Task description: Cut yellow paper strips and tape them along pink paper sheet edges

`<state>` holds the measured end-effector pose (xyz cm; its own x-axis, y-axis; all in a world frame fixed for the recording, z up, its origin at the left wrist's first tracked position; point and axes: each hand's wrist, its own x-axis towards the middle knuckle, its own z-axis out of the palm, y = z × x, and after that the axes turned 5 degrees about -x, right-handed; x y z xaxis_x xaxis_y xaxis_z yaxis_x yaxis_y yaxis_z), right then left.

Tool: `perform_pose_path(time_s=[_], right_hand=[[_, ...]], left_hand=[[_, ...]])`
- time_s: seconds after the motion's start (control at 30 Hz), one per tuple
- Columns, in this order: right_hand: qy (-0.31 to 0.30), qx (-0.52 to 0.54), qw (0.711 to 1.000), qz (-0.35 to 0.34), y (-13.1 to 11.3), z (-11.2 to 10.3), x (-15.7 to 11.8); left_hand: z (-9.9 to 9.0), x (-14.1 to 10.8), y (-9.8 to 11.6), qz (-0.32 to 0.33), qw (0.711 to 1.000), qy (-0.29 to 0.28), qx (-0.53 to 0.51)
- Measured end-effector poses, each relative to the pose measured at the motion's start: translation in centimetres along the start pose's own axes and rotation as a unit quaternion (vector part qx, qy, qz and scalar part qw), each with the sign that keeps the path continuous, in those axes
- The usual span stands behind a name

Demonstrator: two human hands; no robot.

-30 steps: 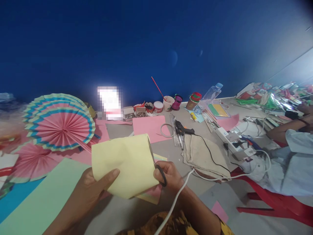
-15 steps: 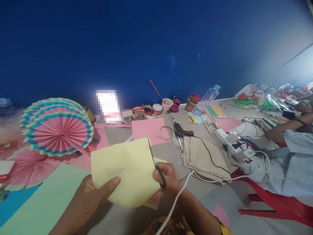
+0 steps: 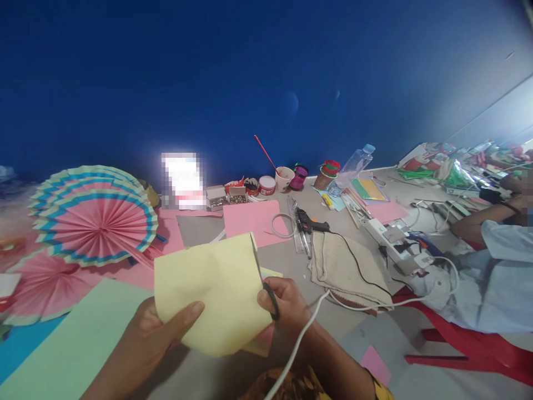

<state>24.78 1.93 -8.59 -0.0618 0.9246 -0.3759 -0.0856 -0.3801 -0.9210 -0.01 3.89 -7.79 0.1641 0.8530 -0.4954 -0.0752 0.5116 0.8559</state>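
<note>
A: Where's the yellow sheet [image 3: 208, 294]?

B: Held up over the desk [image 3: 195, 225], btwn the two hands, nr the wearer. Curved, lower side bowing down.

A: L hand [image 3: 164, 328]?

B: Pinching its L side, thumb flat on top, other fingers mostly hidden, prob. underneath.

A: And R hand [image 3: 291, 305]?

B: Gripping scissors [image 3: 275, 311] by the black handle, at the sheet's R edge. Blades mostly hidden, so can't tell if they're open.

A: How'll it handle?

B: Looks like paper: v. light, bends easily, some spring in the curve. Not slippery, I'd guess, but it'd crease or tear if pinched hard or twisted.

A: Best hold?

B: Broad, light grip on the L side, approx. as now, thumb spread, well away from the blades. Support underneath wd help, b/c the lower part sags.

A: Scissors?

B: Stiff, prob. light; take by the loops only.

A: What's nearby?

B: Pink sheet [image 3: 245, 222] just beyond, w/ a ring [image 3: 273, 225] partly on it. Pleated fans [image 3: 102, 228] and green sheet [image 3: 83, 333] to the L. Glue gun [image 3: 311, 224] and folded cloth [image 3: 339, 269] to the R. White cable [image 3: 296, 347] crosses the R forearm.
</note>
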Motion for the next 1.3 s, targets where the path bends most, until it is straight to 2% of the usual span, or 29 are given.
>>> perform_pose_path(time_s=[0.13,0.37,0.5,0.7,0.97,1.3], right_hand=[[0.005,-0.004,1.0,0.001,0.0,0.0,0.0],[-0.022,0.017,1.0,-0.008,0.1,-0.1,-0.3],[-0.021,0.019,1.0,-0.006,0.4,-0.2,-0.2],[-0.008,0.007,1.0,-0.004,0.4,-0.1,-0.1],[-0.009,0.034,0.999,-0.002,1.1,0.1,-0.2],[-0.008,0.003,1.0,0.005,1.3,-0.1,-0.1]], left_hand=[[-0.1,0.0,0.0,-0.008,1.0,0.002,0.004],[0.4,-0.2,0.1,-0.005,1.0,0.011,-0.008],[0.4,-0.1,0.1,-0.015,1.0,-0.001,-0.01],[0.2,-0.2,0.2,0.003,1.0,-0.021,-0.014],[0.3,-0.2,-0.2,-0.006,0.999,-0.02,-0.041],[0.2,-0.2,-0.1,-0.004,0.999,-0.018,-0.05]])
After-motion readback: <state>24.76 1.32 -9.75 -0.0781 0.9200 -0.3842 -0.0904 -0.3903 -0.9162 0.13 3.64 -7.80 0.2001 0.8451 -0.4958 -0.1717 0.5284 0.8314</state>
